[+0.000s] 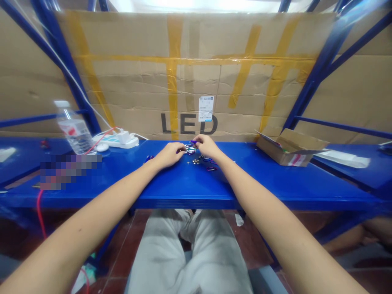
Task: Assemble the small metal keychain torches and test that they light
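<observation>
My right hand is closed in a pinch on a small purple-blue piece, its exact kind too small to make out. Left of it, my left hand rests low over the table with fingers curled together at the edge of a pile. Whatever lies between those fingertips is hidden. Between and below the hands are several small shiny coloured clips, perhaps carabiners, including a purple-red one. Small round silver pieces lie just in front of the pile. More blue-purple pieces sit beside my left wrist.
The blue table backs onto a large taped cardboard sheet. To the left stand a water bottle, a white power strip with cables, and a blurred-out patch. An open cardboard box sits at the right.
</observation>
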Tool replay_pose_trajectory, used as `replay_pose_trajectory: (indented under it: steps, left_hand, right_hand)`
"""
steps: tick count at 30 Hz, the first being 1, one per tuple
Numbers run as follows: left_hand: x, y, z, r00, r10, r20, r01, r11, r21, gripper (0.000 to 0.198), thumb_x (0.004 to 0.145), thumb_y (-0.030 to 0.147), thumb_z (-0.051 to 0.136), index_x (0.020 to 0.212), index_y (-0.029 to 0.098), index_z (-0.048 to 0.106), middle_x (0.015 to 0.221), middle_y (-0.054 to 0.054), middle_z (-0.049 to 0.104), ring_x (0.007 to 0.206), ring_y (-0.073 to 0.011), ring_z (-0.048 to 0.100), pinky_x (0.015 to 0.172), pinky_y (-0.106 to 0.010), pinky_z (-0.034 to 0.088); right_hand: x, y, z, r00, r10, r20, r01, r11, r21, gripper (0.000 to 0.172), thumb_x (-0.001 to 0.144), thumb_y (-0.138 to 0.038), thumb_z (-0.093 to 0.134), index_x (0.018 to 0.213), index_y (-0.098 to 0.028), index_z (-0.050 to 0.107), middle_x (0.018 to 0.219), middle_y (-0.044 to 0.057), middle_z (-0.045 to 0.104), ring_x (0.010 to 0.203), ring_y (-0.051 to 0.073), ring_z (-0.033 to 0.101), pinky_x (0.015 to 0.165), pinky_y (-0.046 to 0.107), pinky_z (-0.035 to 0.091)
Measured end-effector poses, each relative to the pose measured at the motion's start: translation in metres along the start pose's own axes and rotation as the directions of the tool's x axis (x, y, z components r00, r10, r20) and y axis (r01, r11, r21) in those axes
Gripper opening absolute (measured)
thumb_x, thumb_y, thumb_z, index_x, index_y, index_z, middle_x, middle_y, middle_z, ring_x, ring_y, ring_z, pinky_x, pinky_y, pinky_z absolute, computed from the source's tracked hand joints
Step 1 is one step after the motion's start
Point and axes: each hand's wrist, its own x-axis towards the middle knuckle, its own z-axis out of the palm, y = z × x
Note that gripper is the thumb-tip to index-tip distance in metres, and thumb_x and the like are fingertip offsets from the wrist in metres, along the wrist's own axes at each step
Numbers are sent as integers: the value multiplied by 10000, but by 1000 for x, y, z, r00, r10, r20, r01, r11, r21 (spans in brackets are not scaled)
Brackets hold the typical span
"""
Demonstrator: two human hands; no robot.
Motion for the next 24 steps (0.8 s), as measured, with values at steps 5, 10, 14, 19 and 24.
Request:
replay_pose_trajectory:
  steps: [5, 10, 14, 19, 24]
  left_hand:
    - [17, 9, 10, 983, 140, 117, -141, 990, -2, 248, 891, 161, 547, 1037, 184, 746, 1059, -78, 750, 973, -219, 683, 935, -350, 512]
    - [45, 29, 27, 954, 154, 256, -160, 987, 3, 261, 836, 93, 561, 957, 177, 776, 991, -82, 768, 916, -222, 702, 864, -320, 531]
    - [57, 38, 39, 936, 199, 291, -219, 975, 39, 353, 771, -7, 520, 913, 176, 786, 966, -98, 774, 910, -225, 714, 850, -309, 535]
    - [57, 37, 44, 934, 211, 288, -245, 966, 88, 359, 735, -11, 515, 876, 174, 789, 952, -112, 765, 905, -238, 705, 867, -327, 535]
    - [54, 17, 31, 925, 199, 324, -244, 964, 105, 333, 724, 25, 521, 839, 189, 786, 894, -83, 762, 876, -208, 690, 862, -296, 530]
  right_hand:
    - [10, 11, -6, 991, 89, -104, -85, 995, 50, 202, 792, -45, 528, 903, -207, 576, 775, 33, 679, 813, 205, 655, 870, 404, 521]
    - [18, 20, -14, 981, 91, -172, -76, 993, 91, 178, 760, -62, 547, 857, -211, 559, 772, 20, 653, 809, 195, 654, 862, 391, 528]
    - [20, 24, -17, 977, 103, -189, -89, 993, 80, 200, 737, -59, 532, 863, -212, 552, 770, 21, 643, 788, 198, 642, 847, 393, 528]
    - [22, 26, -18, 978, 69, -198, -57, 996, 66, 179, 721, -102, 569, 853, -222, 548, 790, 15, 626, 808, 200, 621, 855, 397, 526]
    - [22, 27, -18, 979, 58, -196, -41, 995, 89, 161, 726, -116, 574, 840, -223, 537, 801, 15, 629, 815, 197, 621, 847, 396, 526]
